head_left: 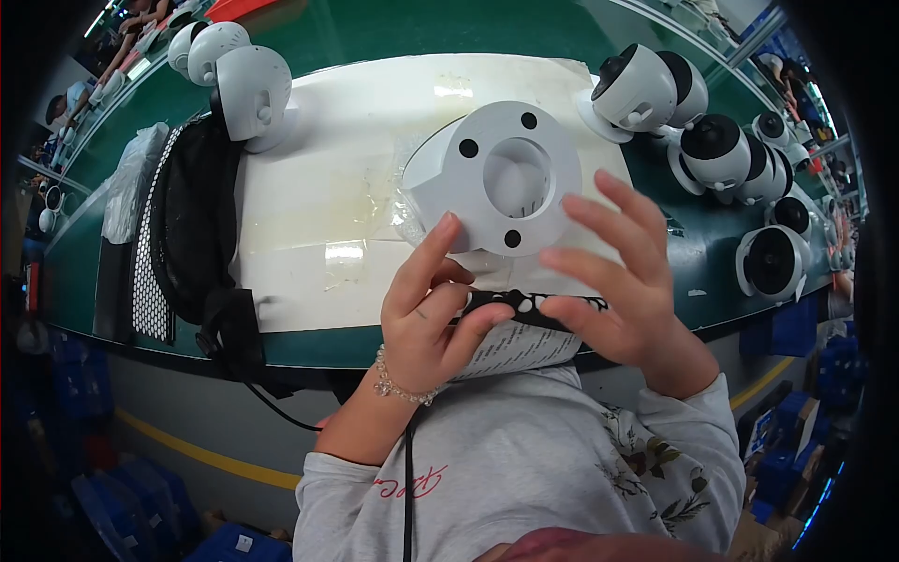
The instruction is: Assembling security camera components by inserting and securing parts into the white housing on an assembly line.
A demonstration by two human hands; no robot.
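A white dome-shaped security camera [431,178] lies in front of me with its round base [562,169] turned up. Three black round pads sit on the base ring around a central hole. My left hand [426,314] is at the base's near left edge, its index fingertip at the rim and its thumb apart. My right hand [623,276] hovers at the near right of the base with fingers spread, holding nothing visible. Between the hands, at the table's front edge, lies a black strip with white round spots [529,307], partly covered by my left thumb.
A white mat [309,215] covers the green table [375,33]. More white cameras [646,89] stand at the right, others [253,89] at the back left. A black mesh pouch [192,206] lies left. A sheet with printed lines [520,351] hangs at my lap; a black cord [407,487] crosses my shirt.
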